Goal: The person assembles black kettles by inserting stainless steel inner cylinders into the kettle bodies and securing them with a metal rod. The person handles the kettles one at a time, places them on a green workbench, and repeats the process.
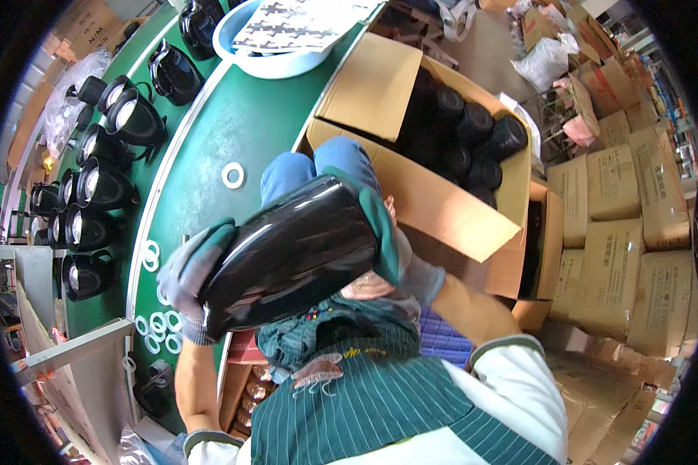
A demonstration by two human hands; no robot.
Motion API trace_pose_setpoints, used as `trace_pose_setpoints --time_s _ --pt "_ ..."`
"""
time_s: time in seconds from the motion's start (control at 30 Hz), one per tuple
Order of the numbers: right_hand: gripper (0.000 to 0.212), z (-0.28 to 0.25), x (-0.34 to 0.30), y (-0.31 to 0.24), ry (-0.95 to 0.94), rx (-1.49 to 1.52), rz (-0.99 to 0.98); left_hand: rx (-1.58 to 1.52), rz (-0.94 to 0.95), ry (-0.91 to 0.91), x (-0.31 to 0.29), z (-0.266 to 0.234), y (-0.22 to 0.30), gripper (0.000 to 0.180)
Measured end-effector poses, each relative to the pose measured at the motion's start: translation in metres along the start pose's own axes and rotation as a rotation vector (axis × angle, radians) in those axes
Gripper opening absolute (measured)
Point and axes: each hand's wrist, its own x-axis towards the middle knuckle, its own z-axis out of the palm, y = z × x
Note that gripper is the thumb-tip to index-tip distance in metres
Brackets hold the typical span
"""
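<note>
A large glossy black jug shell (pixel 295 252) lies tilted across my lap, its surface smooth and shiny. At its left, lower end my left hand (pixel 190 271), in a grey and green glove, is closed round it. My right hand (pixel 392 240), gloved alike, grips the right, upper end, with its fingers partly hidden behind the shell. The shell's far side and its openings do not show. A white ring (pixel 233 175) lies flat on the green table (pixel 198 139) beyond my left hand. Several more white rings (pixel 157 322) are loosely grouped near my left wrist.
Several black jugs (pixel 101 182) stand in rows along the table's left side. A light blue basin (pixel 287 65) with a patterned sheet is at the back. An open carton (pixel 457 221) of black cylindrical parts stands to my right. Stacked cartons (pixel 593 248) are farther right.
</note>
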Motion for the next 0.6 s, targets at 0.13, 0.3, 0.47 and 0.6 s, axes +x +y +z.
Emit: trace_pose_setpoints --time_s 0.13,0.3,0.47,0.6 --pt "0.059 -0.003 0.034 -0.015 -0.031 0.073 0.293 -0.085 -0.175 0.035 -0.012 0.006 -0.010 0.032" --pt "0.103 -0.001 0.071 -0.054 -0.208 -0.445 -0.098 -0.687 -0.663 -0.002 -0.114 0.045 -0.076 0.052" --pt "0.098 0.014 0.083 -0.063 -0.199 -0.331 -0.037 -1.164 -0.805 -0.115 -0.140 0.033 -0.097 0.066" --pt "0.087 0.023 0.054 -0.049 0.019 -0.008 0.170 -1.172 -0.901 0.174 -0.084 0.019 -0.056 0.050"
